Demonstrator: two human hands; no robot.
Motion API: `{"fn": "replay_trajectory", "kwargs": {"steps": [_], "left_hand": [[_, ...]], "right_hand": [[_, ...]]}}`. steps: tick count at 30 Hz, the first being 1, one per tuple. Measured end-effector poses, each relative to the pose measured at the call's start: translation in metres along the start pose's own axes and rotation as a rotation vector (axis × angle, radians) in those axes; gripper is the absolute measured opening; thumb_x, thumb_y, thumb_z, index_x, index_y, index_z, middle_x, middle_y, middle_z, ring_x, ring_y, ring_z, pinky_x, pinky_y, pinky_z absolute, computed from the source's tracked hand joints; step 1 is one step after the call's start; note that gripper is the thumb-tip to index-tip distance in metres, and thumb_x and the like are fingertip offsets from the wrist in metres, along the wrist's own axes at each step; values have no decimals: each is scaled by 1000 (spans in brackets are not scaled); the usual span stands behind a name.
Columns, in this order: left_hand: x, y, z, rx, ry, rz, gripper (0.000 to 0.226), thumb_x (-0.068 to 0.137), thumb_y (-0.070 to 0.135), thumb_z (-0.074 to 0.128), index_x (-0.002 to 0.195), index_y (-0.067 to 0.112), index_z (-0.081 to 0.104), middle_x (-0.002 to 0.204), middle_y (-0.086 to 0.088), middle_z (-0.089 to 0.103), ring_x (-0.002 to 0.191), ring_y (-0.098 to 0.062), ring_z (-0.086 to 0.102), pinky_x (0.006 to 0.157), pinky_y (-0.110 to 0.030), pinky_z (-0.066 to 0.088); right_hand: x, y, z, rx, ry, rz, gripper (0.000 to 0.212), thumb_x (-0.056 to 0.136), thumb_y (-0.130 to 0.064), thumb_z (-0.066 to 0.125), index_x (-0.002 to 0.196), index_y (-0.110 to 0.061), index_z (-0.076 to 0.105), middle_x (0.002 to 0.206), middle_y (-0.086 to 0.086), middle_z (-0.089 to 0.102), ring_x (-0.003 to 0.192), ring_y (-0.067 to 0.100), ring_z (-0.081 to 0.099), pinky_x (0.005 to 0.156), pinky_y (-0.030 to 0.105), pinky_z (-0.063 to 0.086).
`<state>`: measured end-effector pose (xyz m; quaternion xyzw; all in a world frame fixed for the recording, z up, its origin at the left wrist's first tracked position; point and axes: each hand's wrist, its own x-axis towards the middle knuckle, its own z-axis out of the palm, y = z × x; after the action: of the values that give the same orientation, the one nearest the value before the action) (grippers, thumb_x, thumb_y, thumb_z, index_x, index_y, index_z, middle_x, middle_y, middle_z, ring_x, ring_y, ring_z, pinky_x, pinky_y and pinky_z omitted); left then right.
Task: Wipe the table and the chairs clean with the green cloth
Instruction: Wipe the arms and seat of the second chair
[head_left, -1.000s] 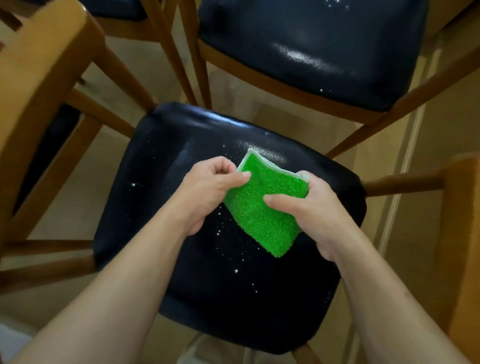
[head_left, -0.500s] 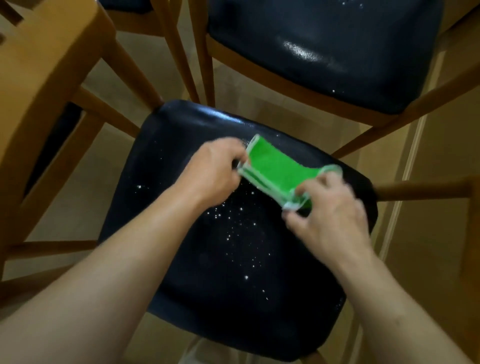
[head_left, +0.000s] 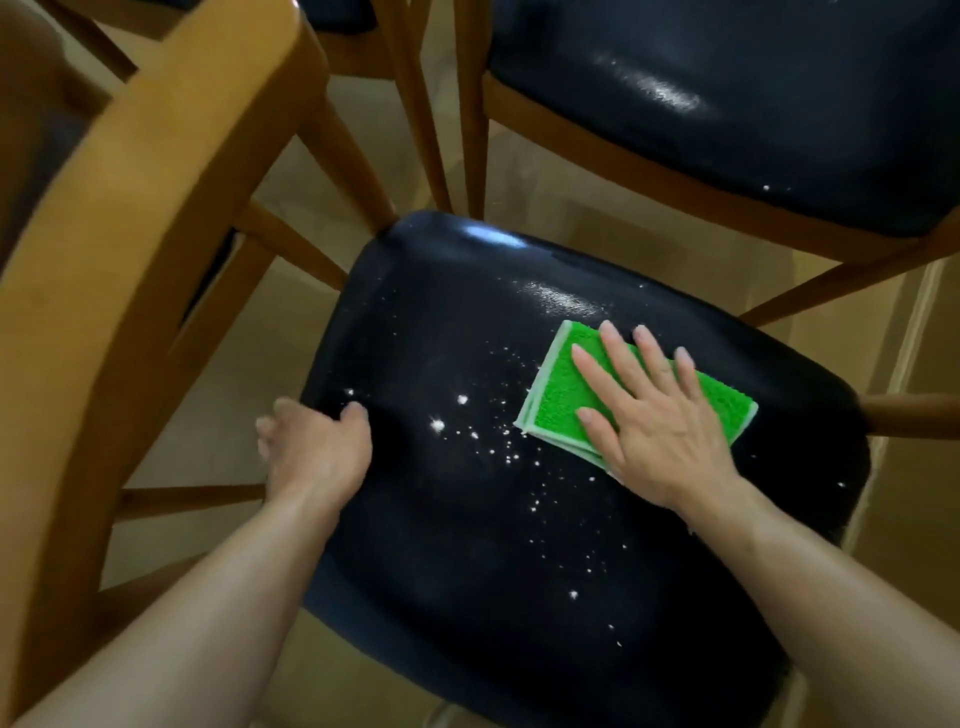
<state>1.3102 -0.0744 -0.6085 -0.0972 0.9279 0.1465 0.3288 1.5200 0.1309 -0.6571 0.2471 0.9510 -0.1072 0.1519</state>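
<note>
Now the right hand (head_left: 660, 436) lies flat on the folded cloth (head_left: 563, 395), no longer held by both hands. Left hand (head_left: 317, 452) grips the seat (head_left: 467, 545) edge by white crumbs (head_left: 437, 425).

Folded green cloth (head_left: 566, 387) flat on crumb-speckled dark chair seat (head_left: 467, 545), apparently doubled, toward its right side

Open seat (head_left: 467, 519) between both hands; wooden chair back (head_left: 130, 234) close at left.
</note>
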Motion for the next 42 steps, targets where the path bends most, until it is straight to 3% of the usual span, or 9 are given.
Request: {"fn": "replay_trajectory", "kwargs": {"steps": [6, 13, 16, 22, 30, 33, 37, 39, 42], "left_hand": [[-15, -45, 6, 422, -304, 70, 129, 76, 43, 74, 142, 19, -34, 155, -9, -27, 146, -30, -12, 116, -54, 13], [-12, -55, 6, 726, -377, 55, 164, 52, 50, 89, 103, 24, -65, 135, -9, -57, 142, -33, -23, 113, -58, 7], [-3, -59, 9, 708, -428, 19, 167, 50, 47, 91, 95, 26, -68, 117, -8, -69, 137, -36, -32, 115, -55, 3], [5, -73, 14, 622, -432, 92, 170, 43, 46, 94, 102, 33, -65, 112, -2, -71, 131, -39, -40, 114, -54, -1], [8, -83, 15, 568, -434, 173, 171, 35, 48, 93, 108, 36, -62, 116, 0, -70, 127, -39, -44, 111, -56, -5], [10, -85, 17, 552, -434, 166, 173, 33, 44, 95, 108, 39, -61, 117, 1, -69, 117, -35, -52, 110, -56, -8], [11, -85, 20, 546, -440, 161, 173, 34, 41, 96, 104, 40, -62, 115, 1, -70, 106, -30, -59, 107, -54, -13], [11, -83, 18, 553, -454, 155, 172, 37, 42, 95, 102, 38, -64, 114, 0, -70, 113, -34, -55, 108, -55, -12], [9, -78, 13, 569, -486, 165, 169, 42, 45, 93, 101, 35, -65, 113, -3, -71, 123, -40, -48, 110, -56, -9]], "right_hand": [[15, -52, 13, 110, 98, 372, 64, 96, -54, 13, 152, -28, -2, 159, 2, -14, 148, 31, -7, 115, 57, 0], [-31, -115, 38, -7, 124, -364, 57, 94, -47, 39, 149, -37, 30, 160, 0, 16, 147, 31, 13, 113, 61, 7], [13, -87, 20, -82, 147, -297, 56, 94, -46, 35, 148, -33, 34, 159, 2, 23, 145, 31, 22, 111, 62, 11], [93, -97, -5, 43, 177, 269, 63, 96, -49, 12, 154, -24, 5, 162, 6, -6, 147, 33, -8, 110, 64, -5], [-2, -150, 28, -80, 62, -573, 60, 94, -47, 35, 151, -27, 28, 159, 1, 18, 147, 25, 12, 113, 57, 3], [62, -121, 4, -115, 136, -335, 59, 97, -46, 27, 151, -26, 25, 160, 3, 19, 146, 29, 17, 112, 61, 7], [121, -116, -12, -1, 159, 201, 63, 99, -47, 9, 154, -19, -1, 162, 8, -8, 147, 30, -10, 112, 64, -5], [93, -139, -1, -33, 134, 131, 64, 99, -48, 11, 153, -16, -3, 161, 10, -10, 147, 31, -12, 113, 62, -7], [12, -164, 22, -88, 68, -257, 64, 98, -48, 24, 153, -17, 13, 161, 9, 1, 148, 31, -3, 114, 60, -2]]}}
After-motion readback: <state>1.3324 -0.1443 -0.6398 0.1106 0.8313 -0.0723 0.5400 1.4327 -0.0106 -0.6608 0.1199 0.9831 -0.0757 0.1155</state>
